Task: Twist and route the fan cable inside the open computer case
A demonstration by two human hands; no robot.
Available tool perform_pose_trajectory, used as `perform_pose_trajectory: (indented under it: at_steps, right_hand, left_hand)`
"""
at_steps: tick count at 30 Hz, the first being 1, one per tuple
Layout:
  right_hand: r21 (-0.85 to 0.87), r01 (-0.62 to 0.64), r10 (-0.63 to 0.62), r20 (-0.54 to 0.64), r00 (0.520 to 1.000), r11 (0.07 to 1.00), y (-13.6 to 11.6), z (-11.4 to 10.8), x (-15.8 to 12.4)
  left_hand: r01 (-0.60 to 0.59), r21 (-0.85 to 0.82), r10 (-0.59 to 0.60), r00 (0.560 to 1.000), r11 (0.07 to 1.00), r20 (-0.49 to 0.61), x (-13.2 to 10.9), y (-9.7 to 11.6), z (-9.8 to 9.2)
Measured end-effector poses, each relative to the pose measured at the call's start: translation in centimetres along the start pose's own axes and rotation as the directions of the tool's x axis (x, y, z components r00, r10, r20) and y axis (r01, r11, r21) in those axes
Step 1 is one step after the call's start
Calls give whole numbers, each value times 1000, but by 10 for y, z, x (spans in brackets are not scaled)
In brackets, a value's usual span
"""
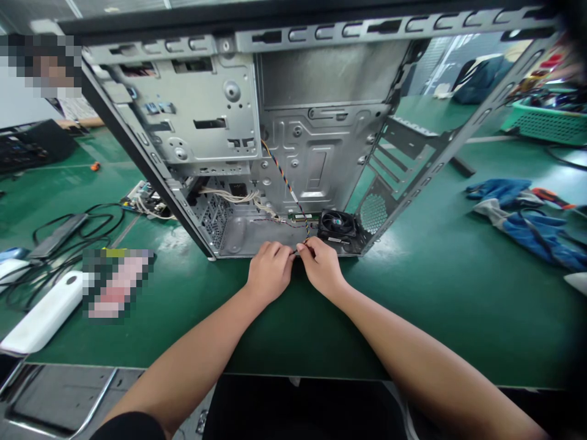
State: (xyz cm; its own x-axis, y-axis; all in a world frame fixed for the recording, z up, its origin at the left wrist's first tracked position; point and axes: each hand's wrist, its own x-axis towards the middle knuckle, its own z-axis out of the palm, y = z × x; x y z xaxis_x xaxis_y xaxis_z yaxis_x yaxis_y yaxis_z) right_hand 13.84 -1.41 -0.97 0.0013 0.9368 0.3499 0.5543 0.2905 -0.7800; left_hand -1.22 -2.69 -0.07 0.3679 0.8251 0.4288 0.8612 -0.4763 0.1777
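An open metal computer case (321,140) stands upright on the green table before me. A multicoloured twisted cable (284,174) hangs from its drive bay plate (202,110) down to the front lower edge. There, my right hand (324,266) pinches the cable between thumb and fingers. Close beside it, my left hand (271,269) is closed, its fingertips on a small dark end of the same cable; the fingers partly hide it. Just behind my right hand, a black cooling fan (338,224) lies on the case floor near a green memory stick (300,217). Pale bundled wires (238,195) run along the lower left inside.
Left on the green table (192,318) lie a white elongated device (46,315), black cables (103,214) and a circuit board with wires (144,198). Blue-grey gloves (527,223) and a green basket (548,119) are at right. Part of another person shows far left.
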Motion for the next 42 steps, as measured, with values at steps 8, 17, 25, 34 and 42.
perform_pose_trajectory:
  at_steps: [8, 17, 25, 34, 42]
  right_hand:
    - [27, 17, -17, 2, 1000, 999, -1, 0, 1]
    - [32, -54, 55, -25, 998, 998, -3, -2, 0]
    - [21, 0, 0, 8, 1000, 1000, -1, -1, 0]
    - [7, 43, -43, 19, 999, 999, -2, -2, 1]
    - [3, -8, 8, 10, 1000, 1000, -5, -4, 1]
  left_hand:
    - [22, -67, -19, 999, 997, 49, 1, 2, 0]
    - [13, -32, -14, 999, 999, -33, -1, 1, -1]
    - [19, -11, -20, 1000, 1000, -15, 0, 2, -2]
    - [57, -70, -54, 998, 996, 43, 3, 3, -3]
    - [40, -54, -41, 999, 998, -12, 0, 1, 0]
